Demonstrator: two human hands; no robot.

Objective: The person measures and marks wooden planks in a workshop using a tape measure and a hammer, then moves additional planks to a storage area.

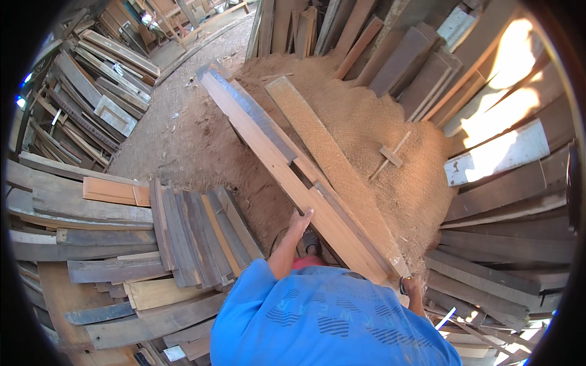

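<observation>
A long, smooth reddish-brown wooden plank (pixel 262 143) runs slantwise across the middle, from the far left down toward my body. A dark strip and a gap show along its right side. My left hand (pixel 299 221) is closed on the plank's left edge, thumb on top. Beside the plank's right side lies a second board (pixel 326 143), coated in sawdust. My right hand (pixel 414 284) is at the near right end of these boards, fingers curled around a small dark thing that I cannot make out.
A broad sawdust heap (pixel 366 116) spreads beyond the boards, with a wooden T-shaped pusher (pixel 390 157) lying on it. Stacked timber (pixel 201 238) stands close on my left; more planks (pixel 500 244) line the right. Upright boards (pixel 415 61) lean at the back. A person (pixel 149 21) is far off.
</observation>
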